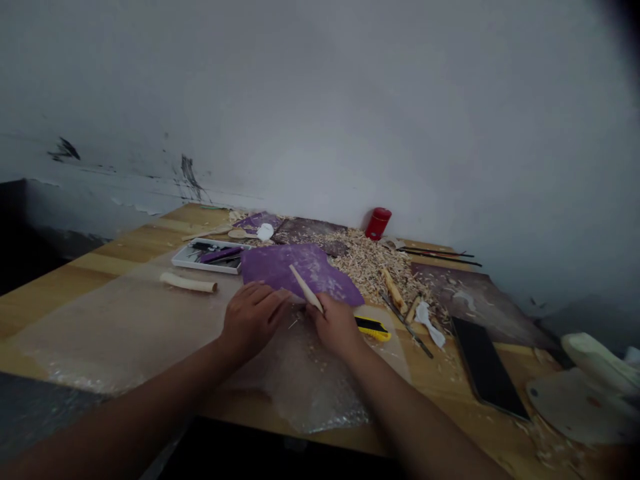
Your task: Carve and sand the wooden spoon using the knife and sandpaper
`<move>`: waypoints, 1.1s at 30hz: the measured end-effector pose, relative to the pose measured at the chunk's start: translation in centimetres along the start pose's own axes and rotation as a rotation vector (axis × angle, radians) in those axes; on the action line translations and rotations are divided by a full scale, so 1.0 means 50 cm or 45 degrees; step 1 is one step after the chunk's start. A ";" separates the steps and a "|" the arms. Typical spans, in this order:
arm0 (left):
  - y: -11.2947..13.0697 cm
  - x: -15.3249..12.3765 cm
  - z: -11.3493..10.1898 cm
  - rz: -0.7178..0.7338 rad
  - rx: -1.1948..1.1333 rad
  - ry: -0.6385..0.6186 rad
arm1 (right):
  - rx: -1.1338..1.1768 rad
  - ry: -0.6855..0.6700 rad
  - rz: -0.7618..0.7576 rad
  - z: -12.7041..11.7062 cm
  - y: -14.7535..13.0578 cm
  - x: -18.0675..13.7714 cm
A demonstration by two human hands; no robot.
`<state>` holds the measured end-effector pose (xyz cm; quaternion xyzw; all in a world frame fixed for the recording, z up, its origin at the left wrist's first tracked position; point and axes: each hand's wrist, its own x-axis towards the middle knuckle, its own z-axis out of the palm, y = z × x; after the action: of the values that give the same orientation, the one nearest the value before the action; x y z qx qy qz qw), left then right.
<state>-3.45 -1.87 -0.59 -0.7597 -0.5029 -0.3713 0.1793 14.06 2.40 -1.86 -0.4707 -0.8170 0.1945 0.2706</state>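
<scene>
The pale wooden stick (306,288) juts from the right hand (336,325), its long axis slanting forward and leftward over the purple sheet (273,261). It is slim and straight, narrowing toward the far tip. The right hand is closed around its near end, which the fingers and palm hide; dim light makes the grain hard to read. Just left of the stick, the left hand (253,313) has bent fingers over the sheet's near edge; whether they grip anything, I cannot tell. Right of the right hand lies a yellow-and-black tool (374,328), 1 end hidden.
</scene>
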 end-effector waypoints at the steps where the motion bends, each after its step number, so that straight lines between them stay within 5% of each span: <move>1: 0.006 -0.008 -0.001 -0.062 -0.099 0.027 | 0.031 0.051 0.011 -0.001 0.004 0.002; 4: 0.028 -0.043 -0.006 -0.180 -0.385 -0.038 | 0.151 0.280 0.068 -0.013 0.016 0.006; 7: 0.050 -0.064 -0.002 -0.183 -0.722 -0.386 | 0.313 0.478 0.114 -0.027 0.025 0.008; 10: 0.056 -0.043 0.017 -0.751 -1.280 -0.725 | 0.442 0.558 0.104 -0.034 0.029 0.009; 13: 0.034 0.000 0.041 -1.297 -1.905 -0.623 | 0.420 0.565 0.072 -0.034 0.029 0.008; 15: -0.001 0.024 0.050 -1.450 -1.886 -0.581 | 0.333 0.623 0.054 -0.036 0.031 0.006; 20: -0.134 0.057 0.031 -1.486 -1.636 -0.303 | 0.135 0.919 -0.049 -0.061 0.051 0.005; 24: -0.176 0.075 0.010 -1.556 -1.613 -0.555 | 0.090 0.962 -0.207 -0.073 0.065 0.002; 26: -0.157 0.085 0.020 -1.531 -1.684 -0.670 | 0.008 0.887 -0.331 -0.065 0.067 0.004; 28: -0.129 0.100 0.045 -1.428 -1.776 -0.595 | -0.065 0.741 -0.406 -0.053 0.067 0.011; 33: -0.136 0.158 0.121 -1.368 -1.611 -0.262 | 0.082 0.313 -0.080 -0.021 0.066 0.039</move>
<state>-5.48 9.97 0.61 -0.4041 -0.5072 -0.5472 -0.5292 16.10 5.74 -2.42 -0.4563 -0.7852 0.1527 0.3897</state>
